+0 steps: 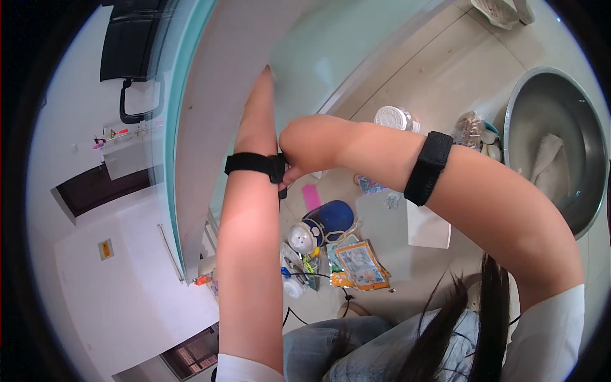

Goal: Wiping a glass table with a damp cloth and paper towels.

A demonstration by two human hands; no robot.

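My left arm reaches up along a pale panel (219, 83) with a greenish glass edge. My left hand (266, 79) is at its far end, narrow and partly hidden, and its fingers cannot be made out. A black strap (248, 163) goes round the left forearm. Bent across beside that strap is my right hand (309, 145), closed, with its fingertips by a small dark thing that I cannot make out. Another black strap (429, 167) circles my right forearm. Below the hands, a pink strip (311, 197) and a blue bottle (336, 217) with a white cap lie on the floor.
A large metal basin (519, 95) holding a pale cloth (547, 153) stands at the right. Near it are a white-lidded jar (391, 118) and a clear bag (470, 129). Orange packets (363, 264), a white box (428, 228) and a black cable (348, 298) lie nearer me.
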